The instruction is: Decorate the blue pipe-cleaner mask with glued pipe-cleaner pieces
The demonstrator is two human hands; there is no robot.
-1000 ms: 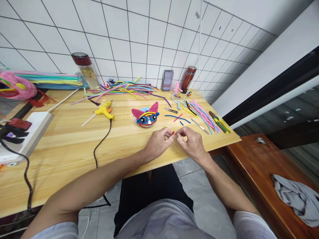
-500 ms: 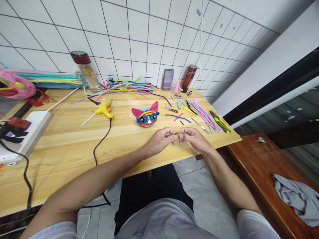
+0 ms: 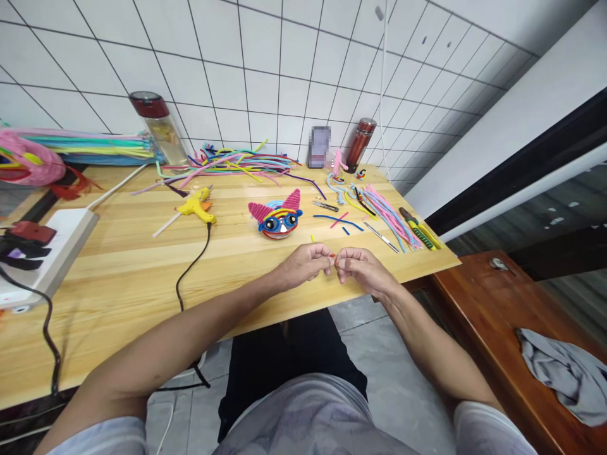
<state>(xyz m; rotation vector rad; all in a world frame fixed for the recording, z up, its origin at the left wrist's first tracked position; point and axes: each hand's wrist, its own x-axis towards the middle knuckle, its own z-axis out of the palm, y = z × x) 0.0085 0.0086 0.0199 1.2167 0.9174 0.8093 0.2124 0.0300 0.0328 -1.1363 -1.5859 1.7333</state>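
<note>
My left hand (image 3: 303, 265) and my right hand (image 3: 361, 270) meet over the front edge of the wooden table (image 3: 142, 265). Both pinch a short red pipe cleaner piece (image 3: 334, 256) between their fingertips; only a small tip of it shows. Behind the hands sits a pipe cleaner cat head (image 3: 277, 217) with pink ears and blue ringed eyes. A tiny yellow scrap (image 3: 312, 238) lies just beyond my left hand.
A yellow glue gun (image 3: 199, 210) with a black cord lies at centre left. Loose pipe cleaners (image 3: 237, 165) spread along the wall; more lie at the right (image 3: 384, 215) with small scissors (image 3: 325, 206) and cutters (image 3: 417, 229). A power strip (image 3: 52, 253) sits at left. Two bottles (image 3: 159, 129) (image 3: 359, 144) stand at the back.
Both hands stayed together on the red piece and shifted slightly toward the table's front edge. The right fingers turned a little around it.
</note>
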